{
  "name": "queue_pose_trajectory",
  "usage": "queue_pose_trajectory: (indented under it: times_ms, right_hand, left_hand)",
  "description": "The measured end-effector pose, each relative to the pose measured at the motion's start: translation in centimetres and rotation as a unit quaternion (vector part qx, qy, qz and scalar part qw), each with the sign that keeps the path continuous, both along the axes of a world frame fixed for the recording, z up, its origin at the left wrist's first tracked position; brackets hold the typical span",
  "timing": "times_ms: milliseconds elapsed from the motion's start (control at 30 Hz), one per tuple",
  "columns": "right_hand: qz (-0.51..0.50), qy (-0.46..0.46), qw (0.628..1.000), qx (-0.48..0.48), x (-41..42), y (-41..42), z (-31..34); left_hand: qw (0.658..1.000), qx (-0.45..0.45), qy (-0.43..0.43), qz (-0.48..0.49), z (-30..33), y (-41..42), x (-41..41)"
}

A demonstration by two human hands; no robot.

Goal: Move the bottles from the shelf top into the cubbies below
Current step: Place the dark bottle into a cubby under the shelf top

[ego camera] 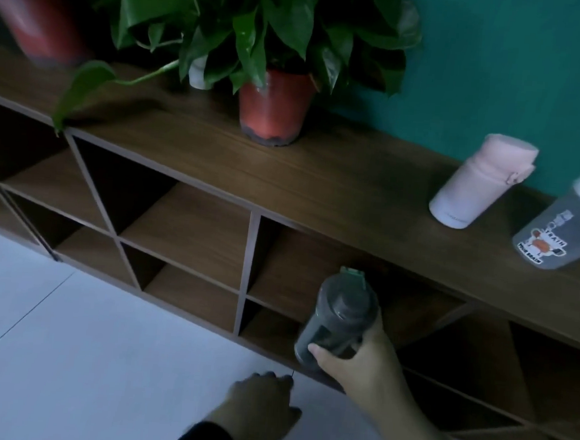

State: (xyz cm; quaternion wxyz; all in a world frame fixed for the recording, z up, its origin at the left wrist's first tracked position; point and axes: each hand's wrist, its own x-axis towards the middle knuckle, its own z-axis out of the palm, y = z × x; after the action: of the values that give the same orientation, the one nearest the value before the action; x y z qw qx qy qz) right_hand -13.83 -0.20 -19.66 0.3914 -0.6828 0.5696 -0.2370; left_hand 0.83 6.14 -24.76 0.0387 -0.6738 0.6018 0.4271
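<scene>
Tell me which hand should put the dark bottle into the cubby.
Right. The right hand already grips the dark bottle just in front of the cubby; the left hand hangs empty, lower down.

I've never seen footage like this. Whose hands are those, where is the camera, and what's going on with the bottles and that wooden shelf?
No machine here: a person wears a camera on the head, looking down at their own hands. The right hand grips a dark bottle in front of the open cubbies. The left hand hangs free, holding nothing. On the shelf top stand a pink bottle, a clear bottle with a sticker and a potted plant, with a second pot at the far left edge.
</scene>
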Motion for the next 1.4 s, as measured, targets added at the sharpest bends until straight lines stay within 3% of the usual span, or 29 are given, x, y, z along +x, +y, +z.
queue_pose_trajectory:
  times_ms: [133,333,567,1033,1200,1333,1400]
  right_hand:
    - [-0.011,0.038,0.999,0.006,1.3,-3.6,-3.8]
    - [-0.037,0.034,0.998,-0.032,4.6,-8.9,-5.9]
    - [-0.048,0.0,0.997,-0.054,7.3,-11.9,-7.1]
    - [-0.075,-0.008,0.995,-0.07,9.7,-12.1,-7.7]
    - [-0.072,0.019,0.997,-0.003,7.1,-9.4,-6.6]
    - [0.008,0.102,0.991,-0.083,1.4,-2.0,-3.9]
    - [0.023,0.078,0.983,-0.163,-1.3,0.5,-0.8]
  left_hand:
    - [0.994,-0.056,-0.003,0.092,0.6,-2.1,2.0]
    - [0.956,-0.143,0.093,0.237,-0.5,-4.8,3.2]
    - [0.93,-0.184,0.105,0.299,-1.0,-5.9,4.3]
    - [0.924,-0.199,0.115,0.306,-0.4,-5.8,3.8]
    - [0.923,-0.217,0.115,0.295,0.5,-6.1,3.5]
    - [0.929,-0.219,0.105,0.28,1.5,-6.0,3.3]
    - [0.932,-0.212,0.098,0.279,2.0,-5.8,3.4]
